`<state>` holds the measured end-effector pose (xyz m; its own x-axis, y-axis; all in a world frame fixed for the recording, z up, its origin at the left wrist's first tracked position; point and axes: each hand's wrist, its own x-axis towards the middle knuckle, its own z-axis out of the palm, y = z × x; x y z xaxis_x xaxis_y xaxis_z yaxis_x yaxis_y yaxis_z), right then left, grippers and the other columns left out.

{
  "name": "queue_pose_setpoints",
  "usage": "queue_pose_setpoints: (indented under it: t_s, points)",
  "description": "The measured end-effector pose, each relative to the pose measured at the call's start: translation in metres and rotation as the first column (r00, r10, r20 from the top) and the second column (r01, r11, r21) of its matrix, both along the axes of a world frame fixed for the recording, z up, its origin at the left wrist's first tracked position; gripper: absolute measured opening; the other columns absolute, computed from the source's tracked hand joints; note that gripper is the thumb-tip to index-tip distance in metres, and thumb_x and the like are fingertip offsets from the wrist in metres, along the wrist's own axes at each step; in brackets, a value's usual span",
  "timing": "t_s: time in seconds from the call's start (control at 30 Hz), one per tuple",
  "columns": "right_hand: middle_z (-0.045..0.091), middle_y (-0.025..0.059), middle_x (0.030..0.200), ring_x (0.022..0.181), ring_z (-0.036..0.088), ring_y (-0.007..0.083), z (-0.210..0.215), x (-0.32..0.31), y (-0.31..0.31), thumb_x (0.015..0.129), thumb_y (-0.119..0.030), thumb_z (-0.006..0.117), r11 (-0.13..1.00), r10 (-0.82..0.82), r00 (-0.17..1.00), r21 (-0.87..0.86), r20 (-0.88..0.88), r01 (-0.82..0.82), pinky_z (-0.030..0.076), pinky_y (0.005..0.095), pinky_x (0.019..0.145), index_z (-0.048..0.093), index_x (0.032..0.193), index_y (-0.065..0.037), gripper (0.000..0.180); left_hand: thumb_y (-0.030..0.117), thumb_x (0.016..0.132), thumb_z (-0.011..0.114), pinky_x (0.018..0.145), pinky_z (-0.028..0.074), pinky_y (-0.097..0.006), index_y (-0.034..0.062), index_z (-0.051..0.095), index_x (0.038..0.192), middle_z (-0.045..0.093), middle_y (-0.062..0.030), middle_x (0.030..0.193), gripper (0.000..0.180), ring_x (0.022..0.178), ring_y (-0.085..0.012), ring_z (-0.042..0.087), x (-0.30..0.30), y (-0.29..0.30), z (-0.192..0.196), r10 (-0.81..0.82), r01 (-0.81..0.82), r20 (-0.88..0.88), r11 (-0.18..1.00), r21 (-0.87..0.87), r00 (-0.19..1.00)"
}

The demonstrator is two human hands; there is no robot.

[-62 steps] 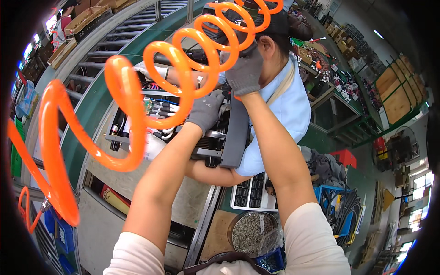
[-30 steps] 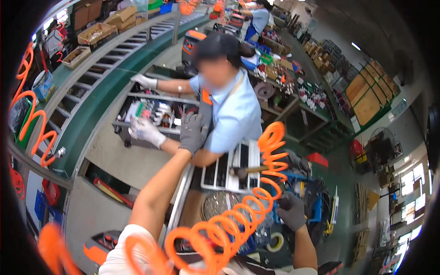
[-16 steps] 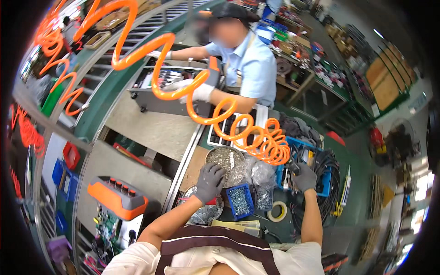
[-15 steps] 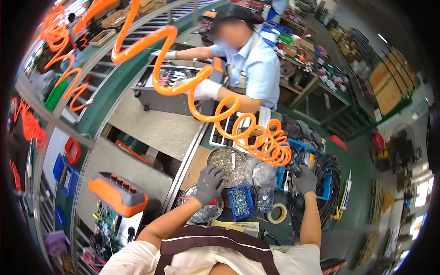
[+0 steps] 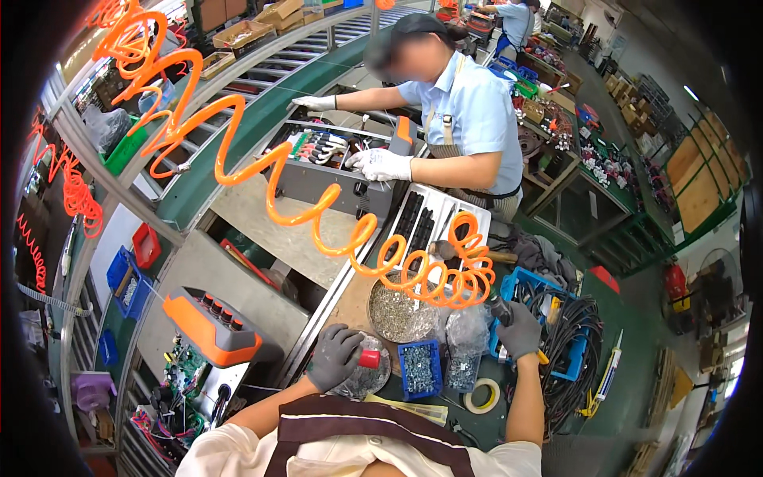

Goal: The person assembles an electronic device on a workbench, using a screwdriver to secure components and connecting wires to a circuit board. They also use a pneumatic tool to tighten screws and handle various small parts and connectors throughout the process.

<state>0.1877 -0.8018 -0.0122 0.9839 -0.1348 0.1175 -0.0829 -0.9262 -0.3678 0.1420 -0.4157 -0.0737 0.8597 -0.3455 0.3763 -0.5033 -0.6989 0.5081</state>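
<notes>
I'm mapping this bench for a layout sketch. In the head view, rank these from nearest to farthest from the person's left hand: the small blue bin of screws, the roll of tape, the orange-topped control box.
1. Small blue bin of screws: just right of the left hand.
2. Orange-topped control box: to its left, across the bench edge.
3. Roll of tape: farthest, to the right, beyond the bin.

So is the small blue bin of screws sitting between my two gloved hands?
Yes, the small blue bin sits on the bench between the left hand and the right hand, touched by neither.

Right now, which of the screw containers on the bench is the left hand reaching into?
The left hand rests in the small round dish, nearest the person, not the larger round bowl or blue bin.
</notes>
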Motion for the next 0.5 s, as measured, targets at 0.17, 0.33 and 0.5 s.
queue_pose_setpoints:
  t_s: [0.17, 0.33, 0.5]
  points:
    - [0.065, 0.0072, 0.085, 0.071, 0.063, 0.0206, -0.005, 0.016, -0.001, 0.058, -0.004, 0.065, 0.821, -0.016, 0.998, 0.569, -0.063, 0.049, 0.050, 0.0303, 0.065, 0.060, 0.104, -0.001, 0.046, 0.012, 0.076, 0.064, 0.085, 0.041, -0.042, 0.0064, 0.061, 0.100, 0.061, -0.0088, 0.095, 0.025, 0.095, -0.0300, 0.054, 0.007, 0.010, 0.000, 0.047, -0.047, -0.016, 0.999, -0.011, 0.999]
    - [0.059, 0.0104, 0.083, 0.057, 0.058, 0.0200, 0.039, 0.046, 0.043, 0.061, -0.003, 0.060, 0.158, -0.130, 0.991, 0.987, 0.035, -0.014, 0.049, 0.0308, 0.045, 0.053, 0.108, -0.003, 0.048, 0.014, 0.075, 0.064, 0.087, 0.041, -0.043, 0.0068, 0.060, 0.102, 0.060, -0.0100, 0.096, 0.027, 0.096, -0.0307, 0.054, 0.021, 0.026, -0.028, 0.182, -0.183, -0.083, 0.983, -0.004, 0.980]
    - [0.060, 0.0088, 0.076, 0.053, 0.056, 0.0179, 0.072, 0.115, 0.085, 0.074, -0.015, 0.064, 0.072, -0.280, 0.945, 0.985, 0.169, -0.155, 0.048, 0.0301, 0.045, 0.055, 0.101, -0.002, 0.031, 0.019, 0.077, 0.061, 0.089, 0.039, -0.043, 0.0077, 0.059, 0.102, 0.058, -0.0107, 0.095, 0.028, 0.095, -0.0306, 0.053, 0.038, 0.050, -0.063, 0.269, -0.267, -0.088, 0.963, 0.031, 0.959]
